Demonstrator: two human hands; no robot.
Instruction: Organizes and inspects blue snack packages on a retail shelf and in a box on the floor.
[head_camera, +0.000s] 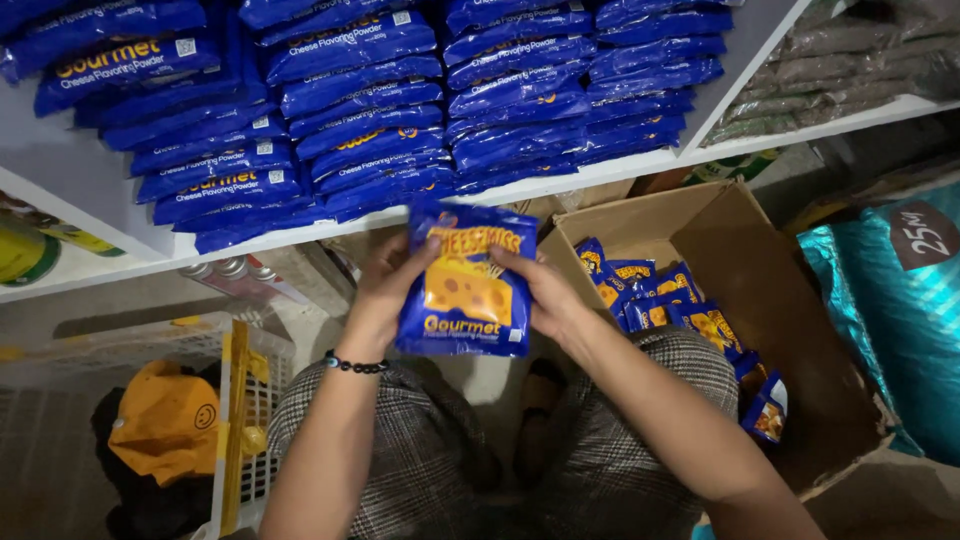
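Shelf (90, 190) holds blue packet stacks (400, 110) up to front edge. Box (790, 330) at right, more packets along its left wall. Left hand (385, 285), right hand (540, 290) grip one packet (465, 285) by sides, below shelf edge. Best keep flat, line up with stacks.

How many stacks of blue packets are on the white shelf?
4 stacks: far left, second, third, and rightmost by the shelf divider. Their tops are cut off, and more may lie behind.
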